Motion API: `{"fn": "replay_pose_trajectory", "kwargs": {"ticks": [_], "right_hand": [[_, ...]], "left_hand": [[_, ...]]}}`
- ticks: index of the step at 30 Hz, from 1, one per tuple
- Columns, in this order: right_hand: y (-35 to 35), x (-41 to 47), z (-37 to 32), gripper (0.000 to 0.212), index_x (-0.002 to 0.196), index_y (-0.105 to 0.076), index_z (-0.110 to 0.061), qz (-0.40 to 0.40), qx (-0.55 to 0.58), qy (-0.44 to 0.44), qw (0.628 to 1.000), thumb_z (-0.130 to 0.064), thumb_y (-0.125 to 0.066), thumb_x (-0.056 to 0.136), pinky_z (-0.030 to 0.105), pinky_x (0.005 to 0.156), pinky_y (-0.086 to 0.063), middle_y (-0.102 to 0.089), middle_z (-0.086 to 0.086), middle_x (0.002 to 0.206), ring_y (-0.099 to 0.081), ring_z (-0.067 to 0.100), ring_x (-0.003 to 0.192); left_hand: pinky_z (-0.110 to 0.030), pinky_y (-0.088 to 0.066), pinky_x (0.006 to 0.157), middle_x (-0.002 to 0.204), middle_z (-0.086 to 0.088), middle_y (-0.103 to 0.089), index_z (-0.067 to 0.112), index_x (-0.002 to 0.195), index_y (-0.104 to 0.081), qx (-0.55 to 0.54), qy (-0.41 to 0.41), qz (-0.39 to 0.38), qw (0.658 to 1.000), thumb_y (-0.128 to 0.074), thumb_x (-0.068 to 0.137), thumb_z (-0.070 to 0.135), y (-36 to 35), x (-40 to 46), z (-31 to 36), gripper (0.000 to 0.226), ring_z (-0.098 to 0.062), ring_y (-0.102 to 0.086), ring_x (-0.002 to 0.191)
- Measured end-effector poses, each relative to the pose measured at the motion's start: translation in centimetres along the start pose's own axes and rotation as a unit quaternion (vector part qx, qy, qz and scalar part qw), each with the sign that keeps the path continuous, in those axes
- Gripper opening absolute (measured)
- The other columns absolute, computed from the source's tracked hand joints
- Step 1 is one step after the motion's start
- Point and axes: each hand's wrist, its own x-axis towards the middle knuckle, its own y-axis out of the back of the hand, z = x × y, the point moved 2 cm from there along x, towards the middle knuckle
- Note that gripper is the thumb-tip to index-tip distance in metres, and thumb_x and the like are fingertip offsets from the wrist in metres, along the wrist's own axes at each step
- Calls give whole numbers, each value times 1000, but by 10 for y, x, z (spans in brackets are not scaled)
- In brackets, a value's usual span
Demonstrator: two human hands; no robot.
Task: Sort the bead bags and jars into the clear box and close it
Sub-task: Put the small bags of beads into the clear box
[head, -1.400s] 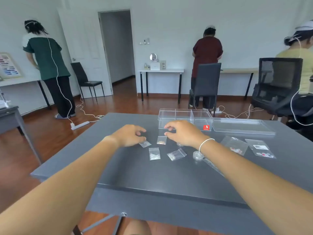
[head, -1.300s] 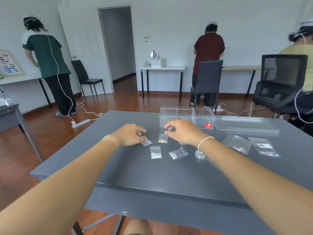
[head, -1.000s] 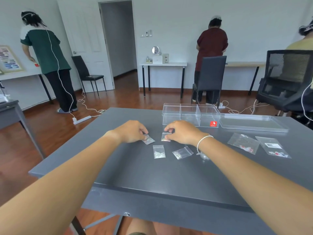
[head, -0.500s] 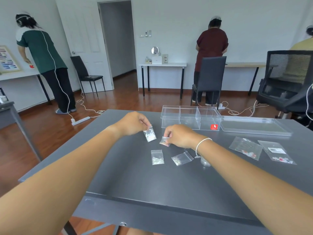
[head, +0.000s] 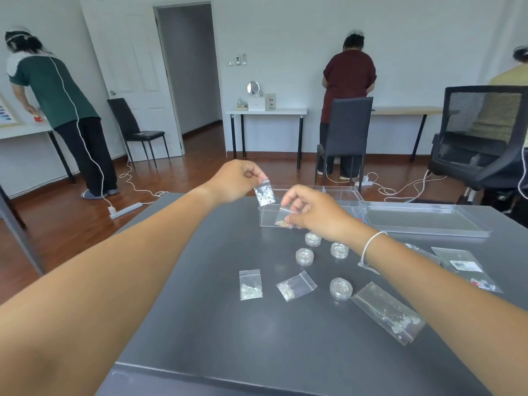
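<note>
Fingers of each hand pinch a small bead bag by its top, left hand (head: 234, 181) bag (head: 264, 192) and right hand (head: 314, 210) bag (head: 284, 218) above the clear box (head: 343, 195).

Left hand (head: 234, 181) pinching small bead bag (head: 264, 194) by top edge, dangling it above left end of clear box (head: 311, 208). Right hand (head: 313, 210) gripping second bead bag (head: 283, 218) in front of box's near wall. Box lid (head: 423, 218) lying flat beside box. Four small jars (head: 305, 256) and loose bags (head: 251, 284) sitting on grey table (head: 228, 338).
</note>
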Motion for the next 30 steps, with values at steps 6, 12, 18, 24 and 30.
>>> {"fn": "replay_pose_trajectory", "kwargs": {"ticks": [6,12,18,24,30], "right_hand": [[18,9,7,35,76,-50,-31,44,62,3,997,1,-62,77,31,63,-42,-55,-2,71,-52,17,61],[28,18,10,26,79,-55,-20,74,93,15,993,6,-52,82,27,64,-50,-56,-1,72,-57,21,66],[30,31,13,27,74,-56,-22,97,103,27,990,2,-52,85,20,61,-50,-55,0,72,-55,12,61],[31,42,16,24,85,-63,-16,118,90,17,989,2,-47,86,9,54,-48,-57,0,71,-54,11,57],[29,52,21,28,96,-69,-12,120,81,-15,989,-1,-45,88,27,72,-52,-62,-1,75,-55,17,61]], "left_hand": [[-1,-35,50,69,10,-59,16,86,-67,14,-15,1,1000,-52,88,13,-18,20,-8,15,-1,-50,61],[-10,-40,57,70,10,-59,21,80,-66,26,-18,1,1000,-51,88,13,-36,30,-24,19,-6,-50,62],[-2,-34,46,67,12,-59,20,81,-65,-5,-12,66,998,-50,88,11,-30,42,-24,18,0,-48,57],[-12,-39,63,75,9,-60,20,84,-69,58,-7,-69,996,-54,87,13,-43,42,-27,17,-3,-53,68],[-20,-39,81,100,0,-69,20,93,-72,110,-7,-123,986,-54,88,17,-47,38,-30,18,-12,-58,92]]}}
